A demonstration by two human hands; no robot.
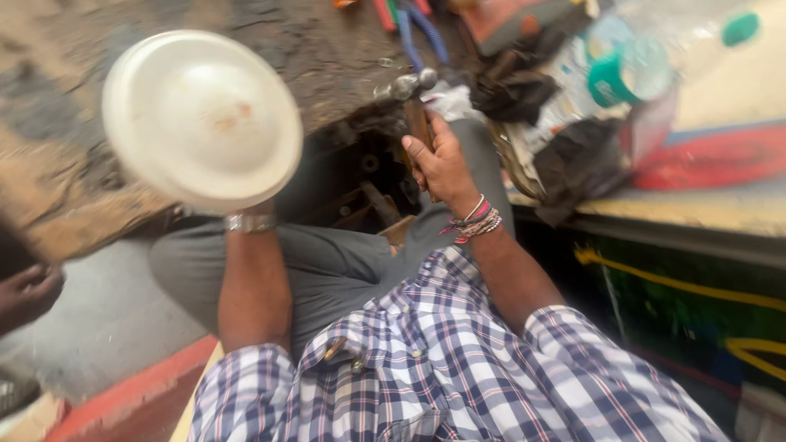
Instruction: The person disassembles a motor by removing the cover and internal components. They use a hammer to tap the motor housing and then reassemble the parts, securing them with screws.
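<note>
The right hand (442, 160) is closed tight around the wooden handle of a hammer (416, 102). The fingers wrap the handle and the thumb lies along it. The shiny metal head of the hammer sticks out just past the fingertips, away from the person. Bright thread bands (472, 221) go around the wrist just behind this hand.

The left hand is hidden behind a round white dish (202, 119). It holds the dish up from behind, so I cannot tell how the fingers sit on it. The dish faces the camera and has a few small rusty spots near its middle. A silver watch (250, 223) sits on the wrist right under the dish. The dish is well apart from the hammer, off to the left of the right hand.

Below both hands are grey trousers (336, 266) and, nearer still, a checked shirt (442, 368) in blue, white and red.

Past the hammer head lie some tools with red, green and blue handles (413, 24). To the right of the right hand there is a dark rag (512, 86), a clear plastic bottle with a green cap (655, 49) and a painted ledge (712, 209). All of that is blurry.

Beyond the dish is rough brown ground (49, 98). Far out to the left, at the edge, another person's hand (29, 290) shows a little.
</note>
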